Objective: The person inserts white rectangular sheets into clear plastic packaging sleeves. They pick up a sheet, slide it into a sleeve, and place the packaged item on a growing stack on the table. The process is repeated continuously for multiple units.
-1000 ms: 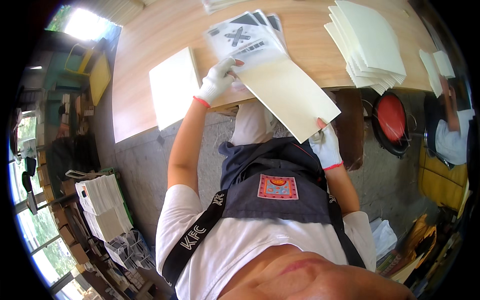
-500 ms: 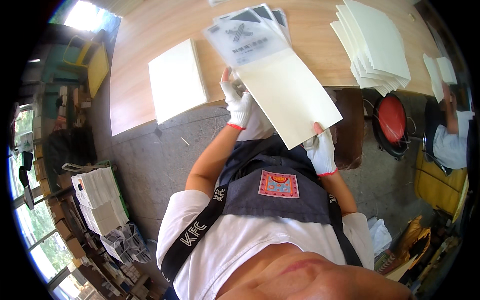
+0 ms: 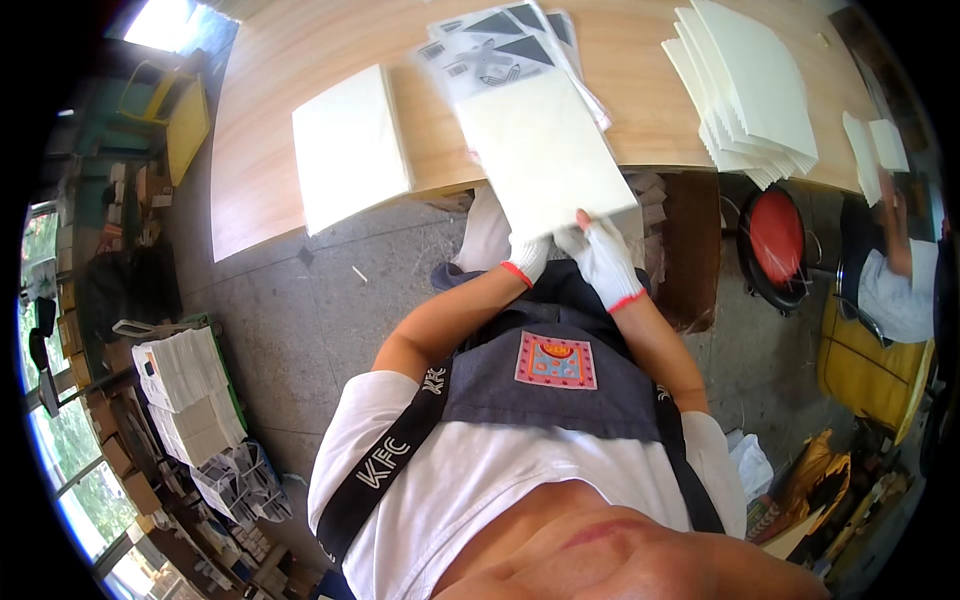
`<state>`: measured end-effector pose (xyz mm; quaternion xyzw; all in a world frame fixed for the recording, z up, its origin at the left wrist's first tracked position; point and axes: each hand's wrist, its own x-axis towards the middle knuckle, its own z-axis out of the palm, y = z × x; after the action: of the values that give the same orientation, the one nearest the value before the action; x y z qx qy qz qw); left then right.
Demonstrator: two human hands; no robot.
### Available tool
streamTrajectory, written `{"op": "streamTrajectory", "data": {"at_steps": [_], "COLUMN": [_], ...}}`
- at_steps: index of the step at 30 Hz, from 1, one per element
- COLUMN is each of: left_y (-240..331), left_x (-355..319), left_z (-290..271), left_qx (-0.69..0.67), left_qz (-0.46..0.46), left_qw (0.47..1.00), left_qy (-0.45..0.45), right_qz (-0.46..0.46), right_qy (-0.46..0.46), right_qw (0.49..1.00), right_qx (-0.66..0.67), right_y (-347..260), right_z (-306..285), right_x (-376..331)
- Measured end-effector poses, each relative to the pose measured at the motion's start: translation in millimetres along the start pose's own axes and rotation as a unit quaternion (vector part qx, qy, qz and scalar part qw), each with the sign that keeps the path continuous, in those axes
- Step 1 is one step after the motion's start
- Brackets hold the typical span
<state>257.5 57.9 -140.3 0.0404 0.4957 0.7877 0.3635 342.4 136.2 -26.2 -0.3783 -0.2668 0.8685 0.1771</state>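
A cream paper pad (image 3: 545, 155) slants over the table's near edge, its far end at a clear printed plastic bag (image 3: 490, 66). How far the pad sits inside the bag I cannot tell. My right hand (image 3: 603, 262), in a white glove with bare fingertips, grips the pad's near edge, thumb on top and fingers beneath. Close beside it, my left hand (image 3: 528, 256), gloved the same way, is under the near edge, its fingers hidden by the pad. More printed plastic bags (image 3: 572, 45) lie fanned out beyond the pad.
A cream paper stack (image 3: 350, 150) lies left on the wooden table (image 3: 255, 120); several fanned pads (image 3: 750, 85) stand right. A red round stool (image 3: 775, 245) is below the edge. Another person's arm (image 3: 895, 235) shows far right. Bundled paper (image 3: 185, 385) stands lower left.
My left hand has left the pad's far left side and come to its near edge. My right hand has shifted left. The pad has moved away from me and turned straighter.
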Motion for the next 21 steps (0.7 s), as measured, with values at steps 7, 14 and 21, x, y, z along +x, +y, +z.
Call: {"op": "streamTrajectory", "data": {"at_steps": [7, 14, 21], "left_y": [29, 121, 149], "left_x": [9, -23, -14], "left_z": [-12, -29, -37], "left_qx": [0.082, 0.108, 0.216], "left_qz": [-0.138, -0.081, -0.111], "left_qw": [0.986, 0.989, 0.970], "left_qy": [0.044, 0.055, -0.012], "right_qz": [0.021, -0.199, -0.316], "right_qy": [-0.130, -0.165, -0.164], "right_qw": [0.983, 0.770, 0.418], "right_qx": [0.131, -0.583, -0.836], "right_y": [4, -16, 10], "right_z": [26, 51, 76], "right_x": [44, 11, 39]}}
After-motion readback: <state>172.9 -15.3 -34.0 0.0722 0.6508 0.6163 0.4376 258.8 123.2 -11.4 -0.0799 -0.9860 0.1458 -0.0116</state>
